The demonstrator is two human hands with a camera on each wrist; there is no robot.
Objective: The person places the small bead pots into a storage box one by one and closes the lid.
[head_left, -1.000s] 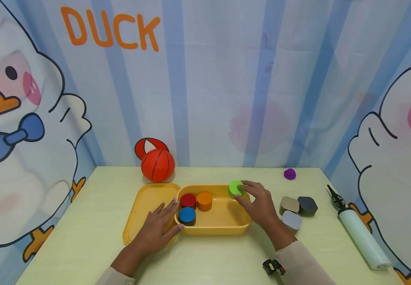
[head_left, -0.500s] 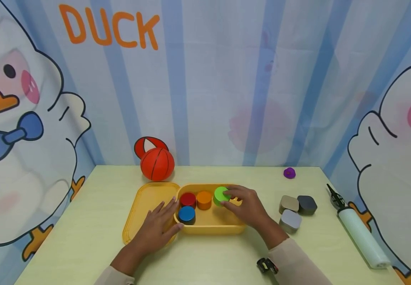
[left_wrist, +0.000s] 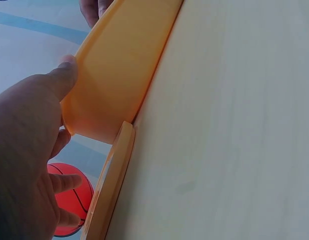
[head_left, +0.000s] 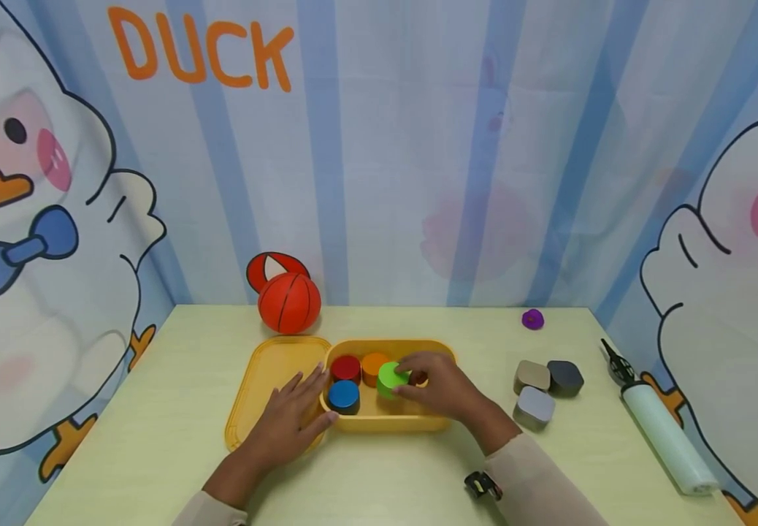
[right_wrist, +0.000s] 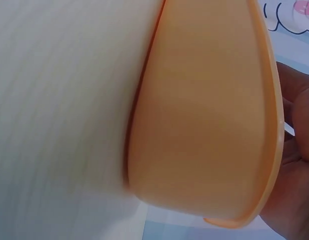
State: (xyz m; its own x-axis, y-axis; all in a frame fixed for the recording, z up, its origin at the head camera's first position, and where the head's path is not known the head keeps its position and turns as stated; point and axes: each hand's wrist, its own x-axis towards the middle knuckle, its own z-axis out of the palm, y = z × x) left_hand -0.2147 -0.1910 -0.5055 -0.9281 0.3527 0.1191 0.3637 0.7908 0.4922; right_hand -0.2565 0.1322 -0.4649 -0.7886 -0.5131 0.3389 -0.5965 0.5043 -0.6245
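My right hand (head_left: pixel 441 383) pinches a bright green round block (head_left: pixel 389 380) between thumb and fingers, inside or just over the yellow box (head_left: pixel 392 424). The green block overlaps the front right of an orange round block (head_left: pixel 374 365). Left of that sit a red round block (head_left: pixel 345 367) and, nearer me, a blue one (head_left: pixel 344 394). My left hand (head_left: pixel 290 424) lies at the box's left end, fingers spread and straight. In the left wrist view its thumb touches the box rim (left_wrist: pixel 87 45). The right wrist view shows the box's outer wall (right_wrist: pixel 199 115), with the green block hidden behind it.
A flat yellow lid (head_left: pixel 257 380) lies left of the box, partly under my left hand. Behind it stands a red ball (head_left: pixel 289 303). Beige (head_left: pixel 532 375), dark (head_left: pixel 566 378) and grey (head_left: pixel 534 407) blocks sit to the right, near a pale green air pump (head_left: pixel 668 438) and a small purple object (head_left: pixel 533 319).
My right hand has carried the green block left and toward me, from the box's back right corner to beside the orange block. My left hand stays in place.
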